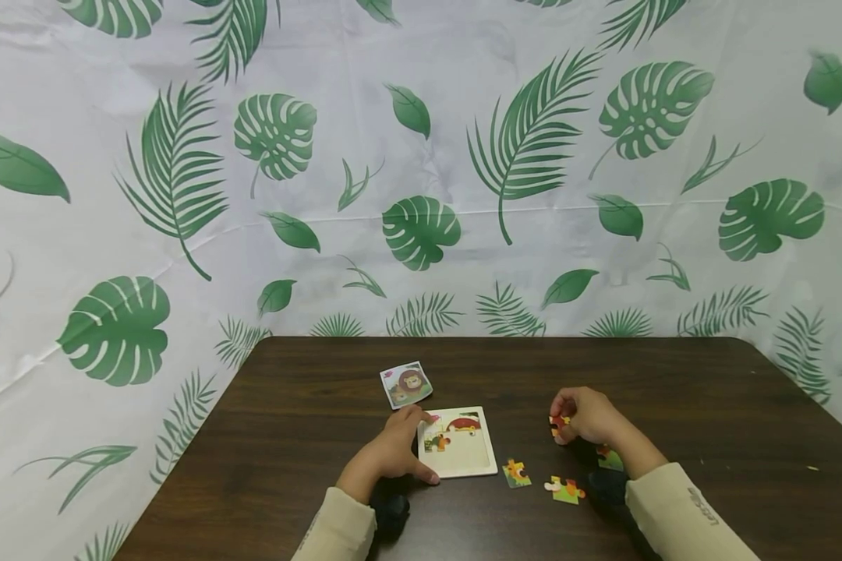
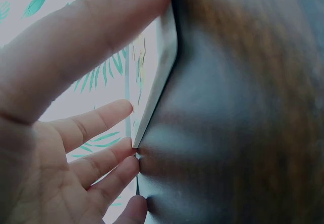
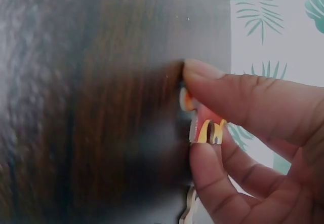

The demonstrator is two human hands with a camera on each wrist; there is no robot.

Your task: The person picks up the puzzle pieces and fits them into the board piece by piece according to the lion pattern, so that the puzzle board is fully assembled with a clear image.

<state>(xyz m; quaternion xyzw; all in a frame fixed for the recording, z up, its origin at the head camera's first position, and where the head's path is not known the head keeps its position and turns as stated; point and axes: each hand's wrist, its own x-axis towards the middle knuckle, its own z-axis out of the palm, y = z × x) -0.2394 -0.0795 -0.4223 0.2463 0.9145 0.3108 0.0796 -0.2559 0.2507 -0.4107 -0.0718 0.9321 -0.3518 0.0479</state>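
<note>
My left hand (image 1: 393, 448) spans the left side of a white-rimmed wooden puzzle tray (image 1: 493, 460), thumb at its near left corner and index finger at its far left. In the left wrist view those fingers (image 2: 104, 122) are extended, some against the tray's edge. Part of a lion picture is in the tray, with pieces along its left and top. To the right, my right hand (image 1: 589, 417) pinches a red and yellow puzzle piece (image 1: 557, 424) between thumb and fingertips. The right wrist view shows the piece (image 3: 206, 125) tipped on edge, the thumb covering part of it.
Between the hands lie an orange puzzle piece (image 1: 516, 473) and a green and orange one (image 1: 564, 490). Another green piece (image 1: 609, 457) is partly hidden by the right wrist. A lion picture card (image 1: 407, 385) lies behind the tray. A leaf-print cloth (image 1: 421, 164) hangs behind the table (image 1: 309, 374).
</note>
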